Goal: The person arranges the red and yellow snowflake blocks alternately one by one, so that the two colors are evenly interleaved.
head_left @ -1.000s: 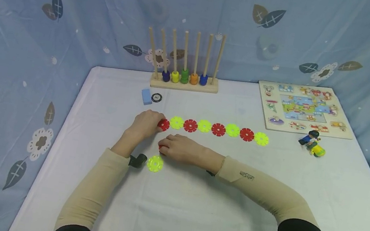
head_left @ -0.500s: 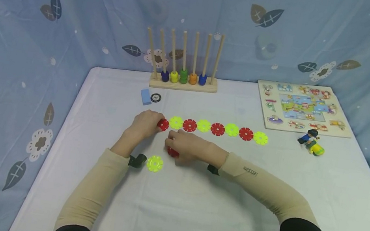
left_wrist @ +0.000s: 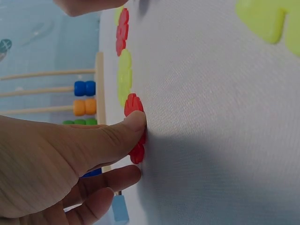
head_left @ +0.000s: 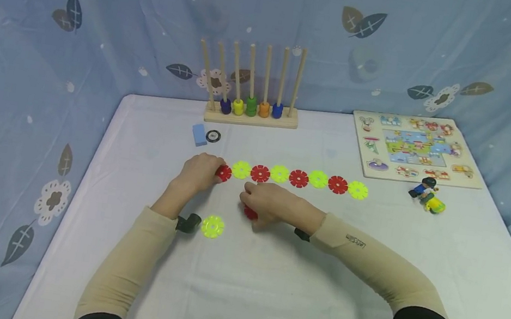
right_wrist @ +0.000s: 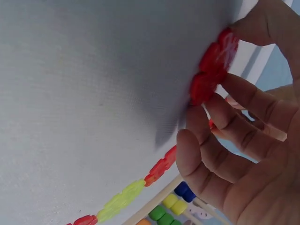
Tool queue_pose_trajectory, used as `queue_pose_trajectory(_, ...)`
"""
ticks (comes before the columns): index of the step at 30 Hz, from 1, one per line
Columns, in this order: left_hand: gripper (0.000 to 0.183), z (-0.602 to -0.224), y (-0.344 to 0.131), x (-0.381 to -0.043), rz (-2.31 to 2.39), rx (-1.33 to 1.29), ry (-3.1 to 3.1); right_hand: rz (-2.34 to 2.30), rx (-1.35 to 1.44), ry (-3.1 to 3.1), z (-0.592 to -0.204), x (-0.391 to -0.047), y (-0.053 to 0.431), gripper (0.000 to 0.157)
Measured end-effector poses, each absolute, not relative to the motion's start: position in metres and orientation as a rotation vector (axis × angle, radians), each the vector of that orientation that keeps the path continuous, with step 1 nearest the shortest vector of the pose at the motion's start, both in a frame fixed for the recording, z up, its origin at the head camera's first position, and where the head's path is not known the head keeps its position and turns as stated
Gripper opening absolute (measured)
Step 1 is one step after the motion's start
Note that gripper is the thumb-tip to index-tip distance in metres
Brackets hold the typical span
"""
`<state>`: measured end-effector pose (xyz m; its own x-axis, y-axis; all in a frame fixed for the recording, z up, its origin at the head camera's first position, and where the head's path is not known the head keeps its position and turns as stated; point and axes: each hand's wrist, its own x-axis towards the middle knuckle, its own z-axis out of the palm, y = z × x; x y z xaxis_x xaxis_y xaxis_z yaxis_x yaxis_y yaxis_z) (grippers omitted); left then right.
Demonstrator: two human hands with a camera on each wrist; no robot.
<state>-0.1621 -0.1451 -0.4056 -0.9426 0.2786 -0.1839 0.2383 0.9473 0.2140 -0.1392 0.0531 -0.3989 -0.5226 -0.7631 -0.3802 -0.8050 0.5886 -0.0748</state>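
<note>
At the left end of a row of alternating red and yellow-green flower-shaped plastic discs [head_left: 299, 178], my left hand [head_left: 200, 172] holds the end red disc [left_wrist: 133, 104], its thumb pressed on the disc's face. Below the row, my right hand [head_left: 271, 203] pinches another red flower-shaped disc [right_wrist: 213, 65] between thumb and fingers, close over the white tablecloth. A single yellow-green disc [head_left: 213, 226] lies nearer the body, beside the left wrist. Part of the right hand's disc is hidden by its fingers in the head view.
Behind the row stand a wooden peg rack [head_left: 251, 120] with coloured beads, a blue block [head_left: 199, 134] and a black round token [head_left: 213, 136]. A puzzle board [head_left: 415, 150] lies at the back right, with two small toy figures [head_left: 428, 195] in front.
My right hand has moved to the right, carrying its red disc away from above the loose yellow-green one. The left hand keeps its place on the end disc.
</note>
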Motion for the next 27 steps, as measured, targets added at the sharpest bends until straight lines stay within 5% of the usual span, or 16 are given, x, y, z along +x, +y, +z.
queue_pose_trajectory(13,0.040,-0.412,-0.143,-0.159,0.319,0.369,2.871,0.131,-1.255,2.460,-0.404,-0.134,0.073,0.056)
queue_pose_trajectory(27,0.039,-0.408,-0.147,-0.163,0.355,0.382,2.890,-0.215,-0.772,2.662,-0.394,-0.134,0.221,0.055)
